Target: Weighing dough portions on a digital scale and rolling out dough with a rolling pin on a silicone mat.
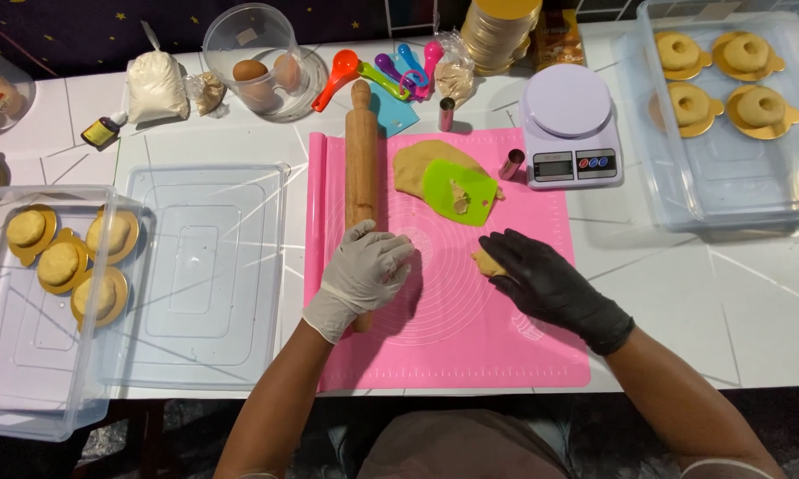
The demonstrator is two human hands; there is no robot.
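Observation:
My left hand [364,270], in a white glove, rests closed on the lower part of a wooden rolling pin [361,151] that lies lengthwise on the pink silicone mat [470,346]. Wearing a black glove, my right hand [541,279] covers a small piece of tan dough [486,261] on the mat. Further back lies a larger slab of dough [417,161] with a green plastic scraper [457,191] on top of it.
A white kitchen scale [568,124] stands right of the mat, with two small metal cutters [512,163] nearby. Clear tubs hold dough rounds on gold discs at left [62,262] and right [719,80]. A tub lid [206,275], eggs in a bowl [258,71] and coloured measuring spoons [391,66] lie behind.

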